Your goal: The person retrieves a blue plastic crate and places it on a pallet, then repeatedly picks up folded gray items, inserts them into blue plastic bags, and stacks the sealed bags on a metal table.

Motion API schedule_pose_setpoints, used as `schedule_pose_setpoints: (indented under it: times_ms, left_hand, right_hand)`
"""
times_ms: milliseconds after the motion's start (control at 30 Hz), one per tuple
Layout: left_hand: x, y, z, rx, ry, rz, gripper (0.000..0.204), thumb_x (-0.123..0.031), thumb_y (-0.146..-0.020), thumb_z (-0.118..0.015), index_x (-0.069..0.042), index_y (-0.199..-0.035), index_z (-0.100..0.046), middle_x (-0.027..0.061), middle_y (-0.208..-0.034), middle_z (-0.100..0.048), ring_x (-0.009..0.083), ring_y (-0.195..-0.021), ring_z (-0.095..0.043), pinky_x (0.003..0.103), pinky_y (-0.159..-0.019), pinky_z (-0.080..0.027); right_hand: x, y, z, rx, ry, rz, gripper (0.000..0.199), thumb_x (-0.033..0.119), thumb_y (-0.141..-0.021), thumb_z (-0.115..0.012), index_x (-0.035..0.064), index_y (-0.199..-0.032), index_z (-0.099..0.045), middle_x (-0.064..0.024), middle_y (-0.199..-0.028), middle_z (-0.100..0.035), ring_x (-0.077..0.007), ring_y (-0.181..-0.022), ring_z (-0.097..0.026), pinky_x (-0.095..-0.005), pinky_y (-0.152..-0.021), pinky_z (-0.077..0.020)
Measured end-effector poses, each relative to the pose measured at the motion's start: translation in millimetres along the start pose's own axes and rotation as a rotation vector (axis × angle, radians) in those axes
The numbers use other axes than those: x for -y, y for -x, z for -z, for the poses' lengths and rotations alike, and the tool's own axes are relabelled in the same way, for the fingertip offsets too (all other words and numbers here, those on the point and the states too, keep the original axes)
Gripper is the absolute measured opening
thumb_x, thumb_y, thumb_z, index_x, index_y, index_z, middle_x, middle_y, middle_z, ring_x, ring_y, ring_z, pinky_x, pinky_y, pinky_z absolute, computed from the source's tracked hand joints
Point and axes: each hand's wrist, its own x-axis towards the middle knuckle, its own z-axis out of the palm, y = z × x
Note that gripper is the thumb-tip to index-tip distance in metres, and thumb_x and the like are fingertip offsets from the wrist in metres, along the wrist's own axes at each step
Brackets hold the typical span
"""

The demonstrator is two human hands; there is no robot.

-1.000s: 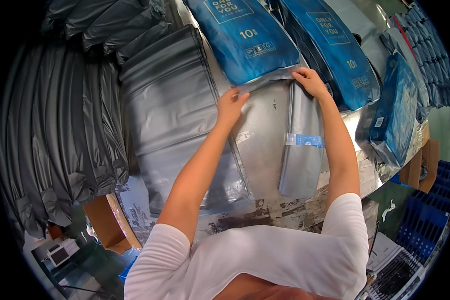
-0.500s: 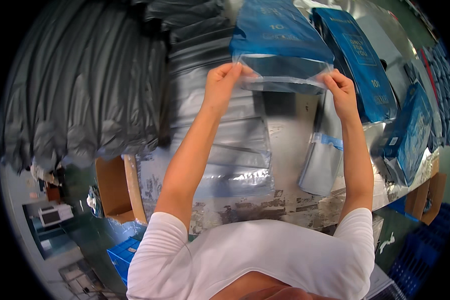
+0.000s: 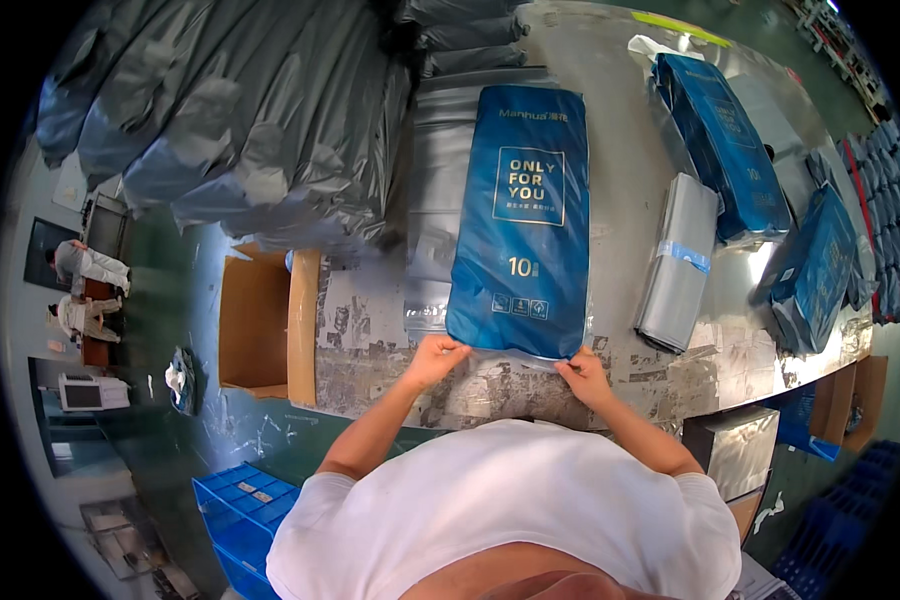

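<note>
A long blue plastic package (image 3: pixel 520 235) with pale printing lies lengthwise in front of me, partly over a layer of grey plastic bags (image 3: pixel 435 240). My left hand (image 3: pixel 436 361) pinches the near left corner of its clear edge. At the near right corner, my right hand (image 3: pixel 583 377) grips the same edge between thumb and fingers. To the right rests a folded grey plastic bundle (image 3: pixel 676 270) with a light blue band around it. Beyond that are a second blue package (image 3: pixel 722 150) and another one (image 3: pixel 816 265), tilted near the table's right edge.
Large grey plastic-wrapped bundles (image 3: pixel 240 130) crowd the left side. An open cardboard box (image 3: pixel 254 330) stands at the left edge of the worn metal table (image 3: pixel 660 385). A blue crate (image 3: pixel 245 500) sits lower left. Two people (image 3: pixel 90 270) are far off at left.
Both hands have come toward my body, drawing the blue package nearer with them. It now lies flatter and in full view, and its clear edge no longer stretches wide between my hands.
</note>
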Motion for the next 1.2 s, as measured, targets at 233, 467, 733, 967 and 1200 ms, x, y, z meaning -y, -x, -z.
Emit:
schedule_pose_setpoints:
  times_ms: [233,467,733,967,1200]
  left_hand:
    - [-37,-68,55,-0.294,0.604,-0.272,0.031,-0.027,-0.088,-0.05,-0.002,-0.075,-0.061,0.0054,-0.07,-0.061,0.0113,-0.066,-0.055,0.024,-0.065,-0.042]
    - [12,-187,58,-0.09,-0.945,-0.482,0.028,-0.028,-0.07,-0.063,-0.009,-0.091,-0.063,0.0117,-0.092,-0.062,0.0303,-0.094,-0.055,0.048,-0.089,-0.032]
    - [26,-100,30,0.136,-1.461,-0.874,0.007,-0.017,-0.067,-0.058,-0.011,-0.07,-0.057,0.0051,-0.077,-0.055,0.0216,-0.074,-0.057,0.032,-0.055,-0.045]
    - [66,34,87,0.194,-0.818,-0.134,0.027,-0.032,-0.08,-0.048,-0.009,-0.079,-0.062,0.0121,-0.076,-0.062,0.0326,-0.07,-0.058,0.044,-0.063,-0.046]
    - [71,-31,26,-0.052,0.168,-0.016,0.058,-0.028,-0.091,-0.042,-0.001,-0.136,-0.019,0.0123,-0.139,-0.028,0.0222,-0.123,-0.034,0.029,-0.101,-0.026]
  right_hand:
    - [133,-57,37,-0.187,-0.16,0.005,0.017,0.014,-0.085,-0.056,0.0032,-0.072,-0.061,0.0007,-0.07,-0.054,-0.0073,-0.065,-0.047,-0.0212,-0.061,-0.0377]
    - [242,-143,42,-0.295,-0.417,0.069,0.02,0.02,-0.086,-0.055,0.0033,-0.076,-0.061,0.0012,-0.069,-0.057,-0.0017,-0.059,-0.046,-0.0158,-0.051,-0.0316]
    - [214,-114,0,-0.24,-0.347,0.078,0.019,0.019,-0.086,-0.055,0.004,-0.074,-0.06,0.0013,-0.067,-0.054,-0.0041,-0.062,-0.046,-0.0189,-0.054,-0.0351]
    - [-9,36,-2,-0.098,-0.033,-0.32,0.02,0.018,-0.085,-0.054,0.0021,-0.076,-0.061,-0.0019,-0.065,-0.057,-0.0111,-0.065,-0.052,-0.0244,-0.06,-0.0413]
    - [8,-73,-18,-0.278,-0.466,-0.442,0.042,0.03,-0.089,-0.049,0.0035,-0.121,-0.043,-0.0083,-0.109,-0.054,-0.0179,-0.096,-0.052,-0.0283,-0.081,-0.0431]
